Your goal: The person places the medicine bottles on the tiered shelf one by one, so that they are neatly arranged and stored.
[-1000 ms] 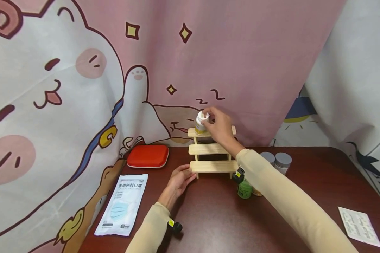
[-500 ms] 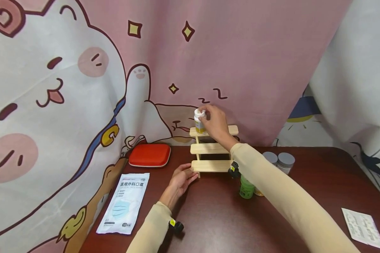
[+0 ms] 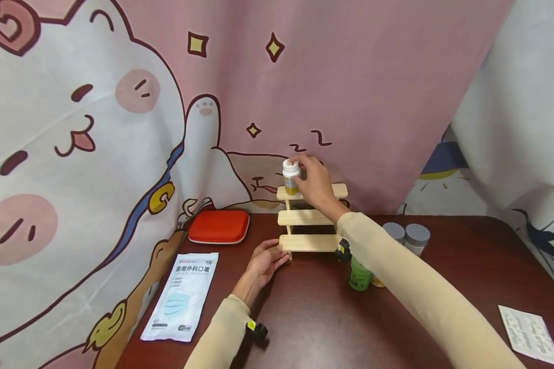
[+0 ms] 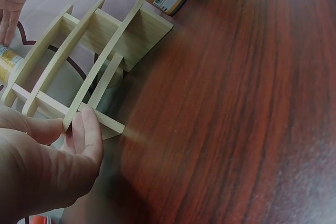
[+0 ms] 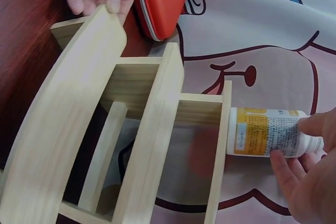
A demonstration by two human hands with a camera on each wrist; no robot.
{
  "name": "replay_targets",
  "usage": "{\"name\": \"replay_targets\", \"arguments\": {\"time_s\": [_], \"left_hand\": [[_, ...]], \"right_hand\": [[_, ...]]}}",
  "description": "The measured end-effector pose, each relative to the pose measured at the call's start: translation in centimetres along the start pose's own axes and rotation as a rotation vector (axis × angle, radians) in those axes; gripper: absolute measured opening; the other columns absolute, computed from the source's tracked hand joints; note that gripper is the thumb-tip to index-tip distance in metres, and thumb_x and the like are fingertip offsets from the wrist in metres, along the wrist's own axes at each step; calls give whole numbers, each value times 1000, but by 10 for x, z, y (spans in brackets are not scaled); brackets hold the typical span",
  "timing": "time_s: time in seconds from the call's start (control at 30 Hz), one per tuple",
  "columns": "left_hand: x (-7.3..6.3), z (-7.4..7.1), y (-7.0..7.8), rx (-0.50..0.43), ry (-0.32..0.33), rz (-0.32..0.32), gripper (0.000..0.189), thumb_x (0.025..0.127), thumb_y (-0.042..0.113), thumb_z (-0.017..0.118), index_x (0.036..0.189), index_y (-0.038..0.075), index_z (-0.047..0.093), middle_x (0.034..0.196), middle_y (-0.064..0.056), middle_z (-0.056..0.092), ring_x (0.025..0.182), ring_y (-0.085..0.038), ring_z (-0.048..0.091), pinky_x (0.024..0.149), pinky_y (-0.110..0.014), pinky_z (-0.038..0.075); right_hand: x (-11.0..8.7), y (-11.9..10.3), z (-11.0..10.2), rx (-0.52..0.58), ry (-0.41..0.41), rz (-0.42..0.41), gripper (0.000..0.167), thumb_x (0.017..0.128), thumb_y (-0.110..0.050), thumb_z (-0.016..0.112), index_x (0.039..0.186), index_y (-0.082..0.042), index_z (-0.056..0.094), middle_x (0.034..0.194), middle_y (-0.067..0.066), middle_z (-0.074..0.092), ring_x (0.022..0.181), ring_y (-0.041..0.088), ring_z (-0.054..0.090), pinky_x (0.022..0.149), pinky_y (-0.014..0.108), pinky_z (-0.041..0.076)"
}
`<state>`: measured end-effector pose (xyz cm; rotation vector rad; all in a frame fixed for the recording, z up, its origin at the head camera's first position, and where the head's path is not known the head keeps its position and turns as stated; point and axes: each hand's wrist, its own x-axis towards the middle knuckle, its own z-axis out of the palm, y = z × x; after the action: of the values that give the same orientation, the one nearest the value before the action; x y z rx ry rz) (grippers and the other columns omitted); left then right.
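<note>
A three-step wooden display stand [image 3: 304, 218] stands at the back of the dark table. On the left end of its top step is an upright white pill bottle [image 3: 291, 183] with a yellow-and-grey label. My right hand [image 3: 317, 185] holds this bottle near its top; in the right wrist view, thumb and fingers pinch the bottle [image 5: 260, 132] from two sides, its base against the step. My left hand [image 3: 262, 262] grips the left end of the lowest step, and the left wrist view has its thumb above and fingers [image 4: 90, 132] below the board.
A red zip case [image 3: 219, 226] and a face mask packet [image 3: 181, 297] lie on the left. Right of the stand are a green jar [image 3: 360, 277], partly behind my sleeve, and two grey-lidded bottles [image 3: 417, 236]. A blister pack [image 3: 531, 333] lies at far right.
The bottle has shifted slightly left along the top step with my right hand. My left hand has kept its grip on the stand. The head view has turned a little.
</note>
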<state>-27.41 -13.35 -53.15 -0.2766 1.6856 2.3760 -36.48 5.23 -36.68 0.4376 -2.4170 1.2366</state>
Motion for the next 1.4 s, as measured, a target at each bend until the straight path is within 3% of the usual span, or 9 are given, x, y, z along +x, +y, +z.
{"name": "replay_targets", "arguments": {"time_s": [0.23,0.53,0.67,0.93,1.17,1.4], "left_hand": [[-1,0,-2,-3,-3,4,37,105,-1,54,141,-5,45,105,-9,60,89,-15,66,99,-37,63],[-1,-4,-5,-5,-4,12,35,104,0,56,138,-4,47,105,-8,61,91,-17,67,101,-38,63],[0,-6,-6,-18,1,16,32,104,0,57,135,-3,50,104,-7,62,90,-17,68,99,-37,64],[1,-6,-7,-12,-5,10,34,105,0,56,138,-3,49,103,-6,63,91,-17,69,103,-41,62],[0,-6,-4,-26,-13,8,33,105,0,55,137,-3,49,104,-6,63,91,-16,69,100,-38,63],[2,-7,-5,-29,-28,2,34,105,0,55,139,-4,48,103,-6,63,91,-16,68,99,-37,63]], "right_hand": [[-10,4,-4,-39,-21,-59,54,95,-11,78,145,-17,60,137,17,65,129,36,59,112,56,47],[-34,8,-27,-81,-59,-43,68,94,-25,80,155,-24,51,146,15,56,123,36,61,97,56,56],[-47,11,-41,-122,-81,-44,71,94,-29,79,157,-22,49,148,14,55,129,37,59,102,60,54],[-94,28,-80,-194,-184,-105,76,96,-57,71,160,-28,42,151,7,55,140,29,50,115,66,38],[-133,46,-109,-250,-238,-129,70,99,-48,70,158,-19,46,154,10,54,143,35,48,110,74,36],[-168,57,-128,-239,-253,-97,64,100,-44,72,155,-23,49,152,7,54,141,33,48,110,70,35]]}}
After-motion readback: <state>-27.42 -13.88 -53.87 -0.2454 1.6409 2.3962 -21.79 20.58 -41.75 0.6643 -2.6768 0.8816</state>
